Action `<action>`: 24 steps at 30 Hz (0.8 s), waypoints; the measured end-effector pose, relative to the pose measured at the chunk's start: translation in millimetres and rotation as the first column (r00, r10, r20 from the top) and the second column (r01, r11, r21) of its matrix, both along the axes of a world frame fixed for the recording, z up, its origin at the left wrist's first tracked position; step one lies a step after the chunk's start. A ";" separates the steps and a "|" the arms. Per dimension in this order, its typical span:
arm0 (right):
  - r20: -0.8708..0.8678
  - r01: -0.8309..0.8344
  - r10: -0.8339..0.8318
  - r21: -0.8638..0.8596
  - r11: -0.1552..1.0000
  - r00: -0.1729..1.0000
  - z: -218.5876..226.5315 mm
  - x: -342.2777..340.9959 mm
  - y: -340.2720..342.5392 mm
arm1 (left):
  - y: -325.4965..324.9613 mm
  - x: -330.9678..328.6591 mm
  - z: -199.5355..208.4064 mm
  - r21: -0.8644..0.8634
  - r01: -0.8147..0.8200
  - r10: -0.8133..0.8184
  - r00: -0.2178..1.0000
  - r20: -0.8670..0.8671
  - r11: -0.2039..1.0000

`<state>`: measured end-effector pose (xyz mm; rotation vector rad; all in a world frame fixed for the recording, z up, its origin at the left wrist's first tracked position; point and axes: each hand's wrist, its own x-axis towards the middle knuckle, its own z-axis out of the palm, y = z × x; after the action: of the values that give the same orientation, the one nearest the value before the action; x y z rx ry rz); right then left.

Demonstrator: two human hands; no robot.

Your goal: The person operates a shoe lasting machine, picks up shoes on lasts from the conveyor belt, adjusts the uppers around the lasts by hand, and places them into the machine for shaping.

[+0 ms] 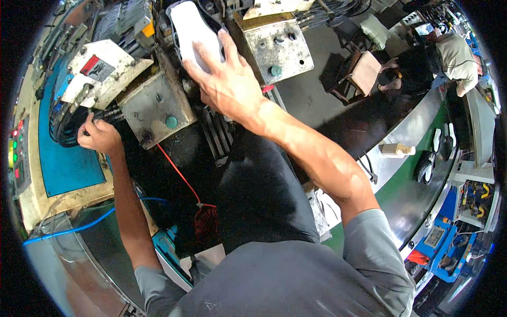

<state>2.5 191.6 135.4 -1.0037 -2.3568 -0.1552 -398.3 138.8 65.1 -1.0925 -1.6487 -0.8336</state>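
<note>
At the top centre a white shoe-sole-shaped piece [189, 24] sits in a dark holder on the machine. My right hand [227, 87] lies palm down on its near end, fingers spread and stretched along it. On the left, my left hand [99, 136] is closed, with fingers bent together beside dark hoses [66, 127] and a metal fitting. What its fingers hold, if anything, is hidden. Between my hands stands a worn metal control box [153, 103] with a green button [171, 122]. A second such box [280, 50] is right of my right hand.
A blue panel [68, 164] and lit buttons [15, 145] are at the far left. A red cord [177, 169] hangs below the box. To the right, a curved table [391, 211] bears shoes [424, 166] and a pale bottle [397, 150]. Beyond are a chair [364, 73] and another person [457, 58].
</note>
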 end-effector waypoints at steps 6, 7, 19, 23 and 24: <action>0.038 0.033 -0.033 0.004 0.999 0.999 1.7 -0.2 1.5 | 3.4 -3.7 -0.7 -0.011 0.005 -0.005 1.000 0.014 1.000; 0.033 0.032 -0.032 -0.001 0.999 0.999 1.4 0.2 1.4 | 3.4 -1.9 -1.2 -0.005 0.004 -0.004 1.000 0.026 1.000; -0.032 -0.008 0.007 -0.002 1.000 0.999 2.6 1.7 -2.0 | 1.1 3.3 2.2 0.011 0.008 -0.008 1.000 0.027 1.000; -0.001 0.005 -0.005 0.002 1.000 1.000 0.5 -2.6 2.0 | -6.0 2.4 1.9 -0.034 0.008 -0.006 0.998 0.060 0.999; -0.040 -0.003 0.002 -0.015 1.000 0.999 1.5 -4.1 7.0 | -5.4 2.4 2.0 -0.037 0.029 -0.027 0.998 0.065 0.999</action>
<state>-1.6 198.5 136.9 -1.0017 -2.3259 -0.1157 -396.0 133.4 67.2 -1.1276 -1.7122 -0.8664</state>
